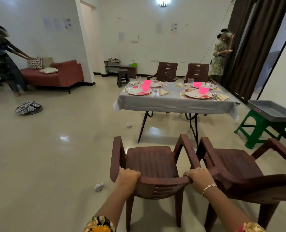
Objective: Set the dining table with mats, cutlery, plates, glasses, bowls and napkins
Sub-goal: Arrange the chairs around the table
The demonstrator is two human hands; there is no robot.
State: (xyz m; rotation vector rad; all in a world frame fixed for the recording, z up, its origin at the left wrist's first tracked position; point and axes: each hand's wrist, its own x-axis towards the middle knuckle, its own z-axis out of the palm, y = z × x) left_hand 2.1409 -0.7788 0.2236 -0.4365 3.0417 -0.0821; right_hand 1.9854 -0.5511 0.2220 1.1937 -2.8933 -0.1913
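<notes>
Two hands, left hand (127, 177) and right hand (198, 177), grip the near chair (152, 158) by its backrest; worktop (172, 101) looks fully laid, so next probably pushing chair in.

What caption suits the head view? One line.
Left hand and right hand grip a brown plastic armchair facing the set dining table.

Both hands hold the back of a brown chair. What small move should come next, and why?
Probably push the chair forward toward the table. The left hand and the right hand both grip its backrest, and the chair stands apart from the table's near edge. The table looks set, with plates, pink bowls and glasses.
</notes>
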